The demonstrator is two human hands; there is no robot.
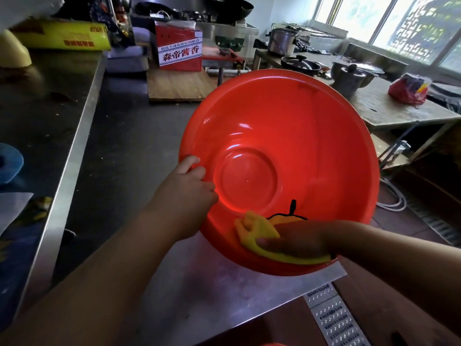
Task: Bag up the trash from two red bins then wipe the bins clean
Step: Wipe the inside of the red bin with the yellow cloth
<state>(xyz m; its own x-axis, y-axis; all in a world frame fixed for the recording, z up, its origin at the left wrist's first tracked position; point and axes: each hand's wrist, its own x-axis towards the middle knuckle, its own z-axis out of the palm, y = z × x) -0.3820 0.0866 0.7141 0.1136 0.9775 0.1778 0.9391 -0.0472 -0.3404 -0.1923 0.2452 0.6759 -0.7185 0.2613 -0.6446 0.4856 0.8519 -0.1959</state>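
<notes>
A large round red bin (311, 136) fills the middle of the head view, tipped up so its empty inside faces me, above the steel counter's corner. My left hand (185, 193) grips its left rim, thumb over the edge. My right hand (299, 238) presses a yellow cloth (259, 231) flat against the lower inside wall, near the near rim. A sliver of another red object (272, 344) shows at the bottom edge; I cannot tell what it is.
The steel counter (112, 136) runs left and ahead, with a yellow box (62, 33), a red-and-white carton (179, 48) and a wooden board (177, 86). A side table (389, 108) at right holds pots and a red bag (409, 88). A floor drain grate (334, 318) lies below.
</notes>
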